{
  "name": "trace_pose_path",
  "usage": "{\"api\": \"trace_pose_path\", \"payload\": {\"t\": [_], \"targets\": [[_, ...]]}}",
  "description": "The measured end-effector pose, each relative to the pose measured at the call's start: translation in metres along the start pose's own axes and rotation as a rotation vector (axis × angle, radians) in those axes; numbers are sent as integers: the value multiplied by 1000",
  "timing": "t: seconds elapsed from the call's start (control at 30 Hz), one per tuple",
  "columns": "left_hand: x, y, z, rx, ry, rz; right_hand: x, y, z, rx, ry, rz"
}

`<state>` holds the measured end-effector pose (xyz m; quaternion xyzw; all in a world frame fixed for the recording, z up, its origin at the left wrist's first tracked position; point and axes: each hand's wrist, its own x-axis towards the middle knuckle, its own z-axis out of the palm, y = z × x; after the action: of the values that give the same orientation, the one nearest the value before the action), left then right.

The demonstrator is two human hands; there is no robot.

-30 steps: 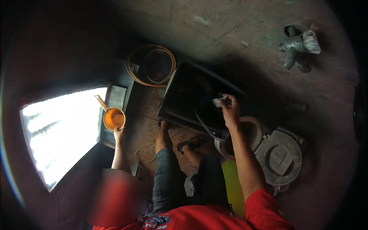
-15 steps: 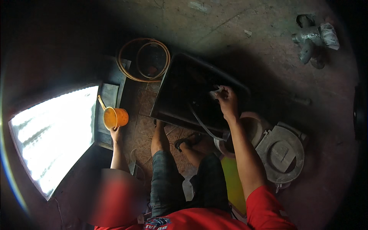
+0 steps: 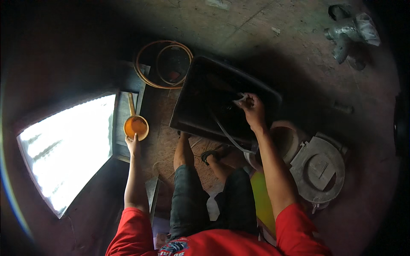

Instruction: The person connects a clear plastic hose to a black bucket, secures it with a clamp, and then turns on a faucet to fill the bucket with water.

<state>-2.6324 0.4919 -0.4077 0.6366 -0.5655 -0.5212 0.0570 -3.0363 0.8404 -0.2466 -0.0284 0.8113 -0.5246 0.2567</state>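
Bright opening [image 3: 70, 149] sits left of our left grip [image 3: 133, 146]. Left grip: fingers closed on the near side of the orange dipper [image 3: 137, 124], thumb over the rim; handle points away from the grip. Beyond and right of that grip we've got a coiled hose [image 3: 171, 88]. Black tub [image 3: 194, 102] lies between our grips, reaching under the right one [image 3: 255, 112]. Thin grey strip [image 3: 227, 136] curves over its near edge, left and near side of the right grip. Right grip: pinched on a small pale piece [image 3: 240, 99] over the tub; too dark for us to identify. Right and nearer of it: toilet seat [image 3: 320, 151]. Farther right, beyond: pipe fitting [image 3: 347, 33].
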Motion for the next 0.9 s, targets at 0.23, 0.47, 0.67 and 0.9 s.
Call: {"api": "trace_pose_path", "payload": {"t": [0.23, 0.47, 0.67, 0.9], "targets": [[-160, 296, 99, 290, -75, 820, -2, -22, -2, -88, -44, 2], [-90, 277, 255, 1124, -768, 1187, 8, -12, -3, -43, -15, -32], [-126, 237, 280, 1064, -761, 1088, 1, -25, -5, 16, 69, 45], [-180, 233, 286, -192, -594, -180, -5, -35, 0, 144, 57, 41]]}}
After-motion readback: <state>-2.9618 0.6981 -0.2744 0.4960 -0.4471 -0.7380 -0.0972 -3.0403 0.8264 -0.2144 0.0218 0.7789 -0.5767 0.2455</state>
